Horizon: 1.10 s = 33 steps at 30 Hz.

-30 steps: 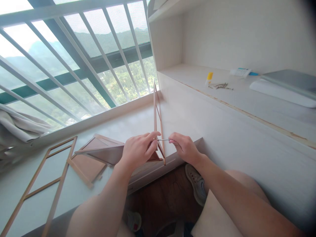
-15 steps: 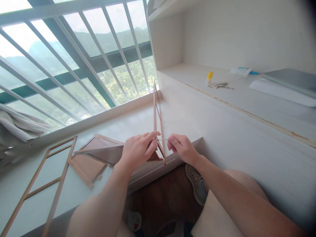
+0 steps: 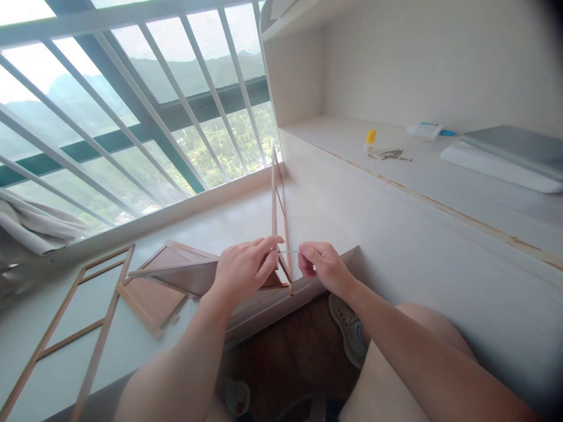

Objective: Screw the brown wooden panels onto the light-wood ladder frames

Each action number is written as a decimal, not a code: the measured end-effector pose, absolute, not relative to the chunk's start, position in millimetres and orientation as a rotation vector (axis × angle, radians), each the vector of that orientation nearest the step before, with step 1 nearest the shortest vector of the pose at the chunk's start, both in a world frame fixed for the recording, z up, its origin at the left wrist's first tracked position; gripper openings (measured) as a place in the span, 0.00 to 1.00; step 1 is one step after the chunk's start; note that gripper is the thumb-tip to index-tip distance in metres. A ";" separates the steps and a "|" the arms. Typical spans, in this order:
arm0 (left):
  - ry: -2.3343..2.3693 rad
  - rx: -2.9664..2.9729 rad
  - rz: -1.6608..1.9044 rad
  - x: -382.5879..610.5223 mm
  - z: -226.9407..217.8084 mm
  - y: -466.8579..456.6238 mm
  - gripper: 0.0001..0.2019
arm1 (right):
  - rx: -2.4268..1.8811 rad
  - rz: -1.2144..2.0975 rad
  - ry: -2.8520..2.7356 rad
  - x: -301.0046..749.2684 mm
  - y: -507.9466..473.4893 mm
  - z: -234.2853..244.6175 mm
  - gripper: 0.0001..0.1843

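Note:
My left hand point(image 3: 244, 265) is closed on the near part of an upright brown wooden frame point(image 3: 274, 211), its thumb and forefinger at the frame's edge. A thin straight metal rod point(image 3: 290, 252) runs level from that edge to my right hand point(image 3: 320, 261). The fingers of my right hand are curled tight around the rod's outer end, so its full shape is hidden. Behind my left wrist stands a brown panelled piece point(image 3: 176, 275), partly covered by the hand.
A ladder-like wooden frame point(image 3: 73, 337) and a flat brown board point(image 3: 152, 302) lie on the pale surface at left. On the white shelf point(image 3: 316, 126) are a yellow-capped bottle point(image 3: 370, 139), several screws point(image 3: 393, 154), a white-and-blue tube point(image 3: 426, 130) and a grey laptop-like slab point(image 3: 519, 149). Barred window ahead.
The view has shifted slightly. My left hand keeps its hold on the frame. My right hand's fingers have shifted a little on the rod, which stays between hand and frame.

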<state>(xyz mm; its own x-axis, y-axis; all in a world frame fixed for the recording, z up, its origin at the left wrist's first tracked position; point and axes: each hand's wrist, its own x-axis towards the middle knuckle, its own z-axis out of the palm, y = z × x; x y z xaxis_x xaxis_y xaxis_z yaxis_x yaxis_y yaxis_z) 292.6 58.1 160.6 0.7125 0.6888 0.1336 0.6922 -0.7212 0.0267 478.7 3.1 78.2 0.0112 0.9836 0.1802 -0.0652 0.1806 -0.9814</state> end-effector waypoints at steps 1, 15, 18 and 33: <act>-1.161 -2.882 -0.207 292.4 160.9 58.1 0.18 | -1.033 1.102 -1.236 478.3 3.5 77.8 0.26; -1.183 -2.966 -0.309 291.0 160.8 69.6 0.19 | -1.030 0.983 -1.227 477.5 9.5 80.7 0.20; -1.180 -2.990 -0.272 293.5 165.3 71.2 0.20 | -1.032 0.977 -1.235 478.7 11.1 80.1 0.21; -1.198 -2.915 -0.285 270.6 186.8 60.7 0.20 | -1.038 1.011 -1.231 484.0 6.2 81.3 0.20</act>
<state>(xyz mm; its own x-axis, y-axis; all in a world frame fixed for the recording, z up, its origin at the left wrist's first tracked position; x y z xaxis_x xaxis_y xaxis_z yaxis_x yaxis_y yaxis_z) 270.6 60.7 186.8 0.6972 0.6995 0.1572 0.6954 -0.7131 0.0890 484.0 6.2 81.3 0.0702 0.9710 0.2285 -0.0347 0.2313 -0.9723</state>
